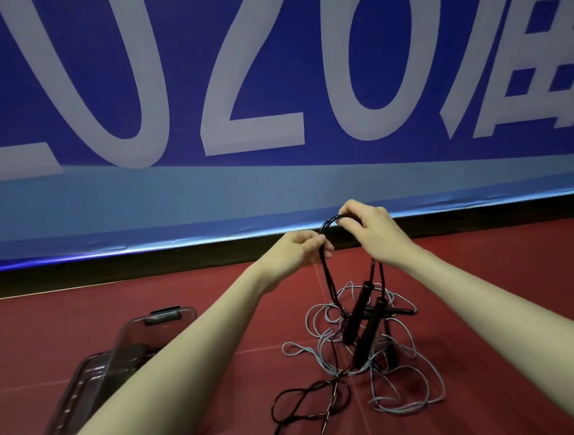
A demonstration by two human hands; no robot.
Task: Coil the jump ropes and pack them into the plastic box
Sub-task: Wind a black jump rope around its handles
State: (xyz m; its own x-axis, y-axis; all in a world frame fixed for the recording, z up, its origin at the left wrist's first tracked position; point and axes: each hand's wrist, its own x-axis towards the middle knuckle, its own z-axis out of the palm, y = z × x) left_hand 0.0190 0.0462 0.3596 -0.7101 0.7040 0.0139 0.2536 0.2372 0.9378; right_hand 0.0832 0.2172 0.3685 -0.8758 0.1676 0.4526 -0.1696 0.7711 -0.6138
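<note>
Hands, left hand (pixel 297 251) and right hand (pixel 373 232), fingers pinched around black rope (pixel 329 281).

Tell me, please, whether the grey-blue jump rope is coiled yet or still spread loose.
Still loose: the grey-blue jump rope sprawls in tangled loops across the red floor, untouched by either hand.

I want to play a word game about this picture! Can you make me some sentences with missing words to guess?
1. Both hands, left hand and right hand, hold up a loop of the ____ jump rope.
2. The light blue jump rope lies in a loose tangle on the ____ floor.
3. The clear plastic box sits to the ____ of the ropes.

Missing words: black; red; left
</note>
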